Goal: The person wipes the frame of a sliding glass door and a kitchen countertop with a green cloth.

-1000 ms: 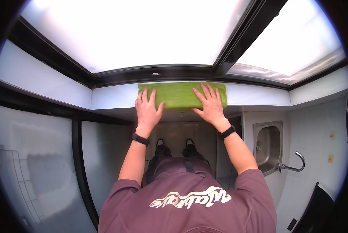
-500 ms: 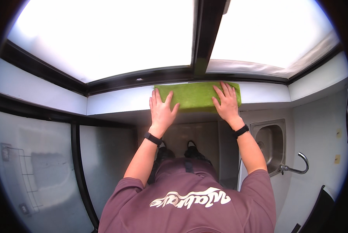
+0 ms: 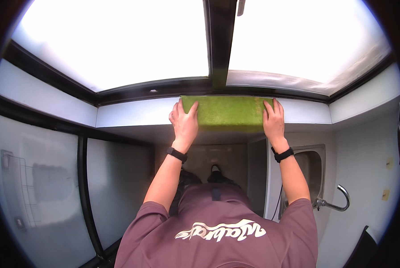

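Note:
A green cloth lies spread along the white sill below the window, its near edge hanging over the front. At the cloth's left end is my left hand, thumb on top and bent fingers along the outer edge, gripping that end. My right hand grips the right end in the same way, with thumb on the cloth and fingers at its edge. Undersides of the fingers are hidden. Between the two hands the cloth looks flat and fairly taut.
Black window frames rise behind the sill. To the right below are a steel sink and a curved tap. Frosted panels in black frames stand at the left. A grey wall bounds the right side.
My right hand has moved right, from lying spread on the cloth to its right end. My left hand has shifted slightly, its fingers now bent at the left edge. The view has shifted slightly.

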Motion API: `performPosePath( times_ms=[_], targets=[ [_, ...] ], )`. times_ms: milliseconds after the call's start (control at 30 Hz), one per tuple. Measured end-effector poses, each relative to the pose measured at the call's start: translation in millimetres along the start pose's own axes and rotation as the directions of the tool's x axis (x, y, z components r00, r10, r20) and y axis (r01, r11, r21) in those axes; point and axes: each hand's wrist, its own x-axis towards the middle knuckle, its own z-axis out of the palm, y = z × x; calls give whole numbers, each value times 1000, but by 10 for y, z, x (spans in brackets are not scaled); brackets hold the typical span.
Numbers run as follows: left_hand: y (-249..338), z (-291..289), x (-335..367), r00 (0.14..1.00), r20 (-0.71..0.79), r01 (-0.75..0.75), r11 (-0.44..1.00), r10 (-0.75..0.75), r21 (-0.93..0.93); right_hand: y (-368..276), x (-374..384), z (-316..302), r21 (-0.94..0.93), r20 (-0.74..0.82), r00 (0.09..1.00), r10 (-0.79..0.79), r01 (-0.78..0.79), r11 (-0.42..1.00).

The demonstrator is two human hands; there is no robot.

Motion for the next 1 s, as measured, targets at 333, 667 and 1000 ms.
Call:
performPosePath(
  times_ms=[333,667,1000],
  targets=[
    [-97,-50,-34,997,-80,-18,991,7,-131,-186,72,48,29,9,997,-75,75,997],
    [-1082,-746,-619,935,-250,175,941,-252,-290,-1311,35,321,367,44,959,-281,246,897],
    [-2133,-1979,-1907,694,-444,519,821,-567,-238,-3101,27,800,591,-71,803,-591,511,624]
  ],
)
